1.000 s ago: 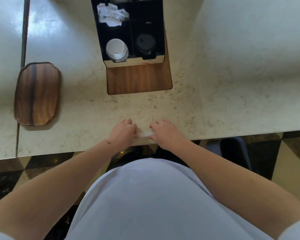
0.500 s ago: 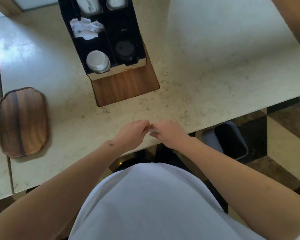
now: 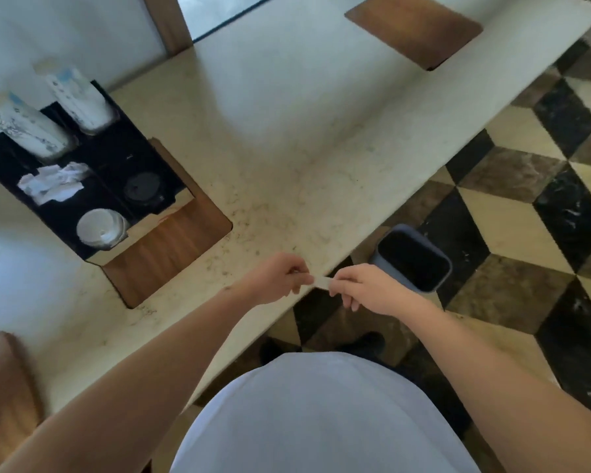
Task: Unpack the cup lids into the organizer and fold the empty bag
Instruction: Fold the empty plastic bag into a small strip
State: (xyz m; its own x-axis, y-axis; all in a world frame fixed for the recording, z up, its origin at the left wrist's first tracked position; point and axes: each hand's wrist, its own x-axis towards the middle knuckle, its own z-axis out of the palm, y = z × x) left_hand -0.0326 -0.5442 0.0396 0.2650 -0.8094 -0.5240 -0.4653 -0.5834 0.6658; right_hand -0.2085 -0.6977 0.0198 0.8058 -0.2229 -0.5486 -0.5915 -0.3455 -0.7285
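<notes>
My left hand (image 3: 276, 278) and my right hand (image 3: 365, 289) pinch the two ends of a small folded clear bag (image 3: 322, 282), held just above the counter's front edge. The black organizer (image 3: 93, 186) stands at the left on the counter. Its front compartments hold a stack of white lids (image 3: 98, 228) and black lids (image 3: 142, 186). Behind them lie crumpled white paper (image 3: 53, 181) and two stacks of paper cups (image 3: 31, 128).
The pale stone counter (image 3: 287, 131) runs diagonally, with a wooden inset (image 3: 171, 247) under the organizer and another wooden inset (image 3: 413, 29) at the far right. A wooden tray (image 3: 4, 387) sits at the lower left. A grey bin (image 3: 411, 257) stands on the checkered floor beside the counter.
The folded bag has been lifted off the counter between both hands. My view has swung to the right, so the organizer now appears further left and the bin is in full view.
</notes>
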